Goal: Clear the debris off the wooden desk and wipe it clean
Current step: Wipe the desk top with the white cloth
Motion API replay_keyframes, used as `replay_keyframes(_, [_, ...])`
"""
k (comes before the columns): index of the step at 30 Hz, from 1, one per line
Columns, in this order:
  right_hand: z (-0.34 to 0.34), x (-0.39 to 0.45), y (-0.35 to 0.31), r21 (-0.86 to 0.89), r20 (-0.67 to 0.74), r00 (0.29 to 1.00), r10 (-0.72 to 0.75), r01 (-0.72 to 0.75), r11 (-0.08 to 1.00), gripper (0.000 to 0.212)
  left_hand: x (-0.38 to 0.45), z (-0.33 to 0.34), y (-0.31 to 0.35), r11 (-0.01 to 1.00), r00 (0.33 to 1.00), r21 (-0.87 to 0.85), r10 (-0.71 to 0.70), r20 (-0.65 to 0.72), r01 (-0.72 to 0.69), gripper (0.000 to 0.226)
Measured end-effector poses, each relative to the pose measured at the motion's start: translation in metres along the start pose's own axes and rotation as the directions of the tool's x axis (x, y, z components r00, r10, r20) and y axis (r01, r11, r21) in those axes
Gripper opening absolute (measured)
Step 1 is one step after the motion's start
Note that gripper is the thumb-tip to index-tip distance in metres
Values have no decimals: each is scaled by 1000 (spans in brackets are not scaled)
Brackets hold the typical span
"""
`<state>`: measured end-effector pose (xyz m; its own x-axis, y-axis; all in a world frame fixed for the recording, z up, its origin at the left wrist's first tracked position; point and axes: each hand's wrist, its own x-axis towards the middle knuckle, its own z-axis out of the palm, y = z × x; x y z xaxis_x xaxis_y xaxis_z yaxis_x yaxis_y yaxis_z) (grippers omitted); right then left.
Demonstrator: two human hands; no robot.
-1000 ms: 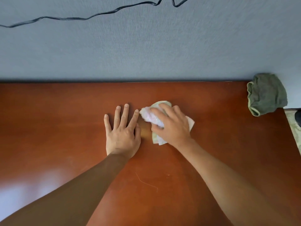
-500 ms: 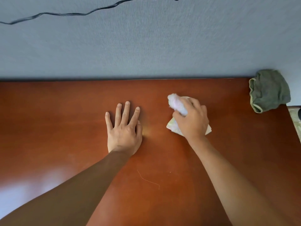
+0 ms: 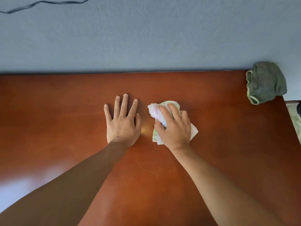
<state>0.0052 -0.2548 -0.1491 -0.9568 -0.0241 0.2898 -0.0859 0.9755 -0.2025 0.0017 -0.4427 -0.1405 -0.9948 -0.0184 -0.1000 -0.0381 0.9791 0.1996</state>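
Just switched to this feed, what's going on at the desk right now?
A person is wiping the wooden desk. The right hand grips a crumpled pale cloth pressed onto the middle of the desk, while the left hand lies flat beside it, fingers spread. A green rag sits bunched at the far right corner. A thin scratch-like line shows nearer the person.

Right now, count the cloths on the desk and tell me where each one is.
2. A pale pink-and-green cloth sits mid-desk, gripped by the right hand. A crumpled green cloth lies at the desk's far right corner, against the wall.
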Motion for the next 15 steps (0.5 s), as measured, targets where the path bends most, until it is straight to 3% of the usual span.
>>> replay_keyframes(12, [0, 12, 0, -5, 97, 995, 18, -18, 1000, 41, -55, 5, -13, 997, 999, 70, 26, 23, -28, 66])
replay_keyframes(15, [0, 3, -4, 7, 47, 999, 8, -9, 1000, 41, -57, 3, -14, 999, 999, 38, 29, 36, -30, 65])
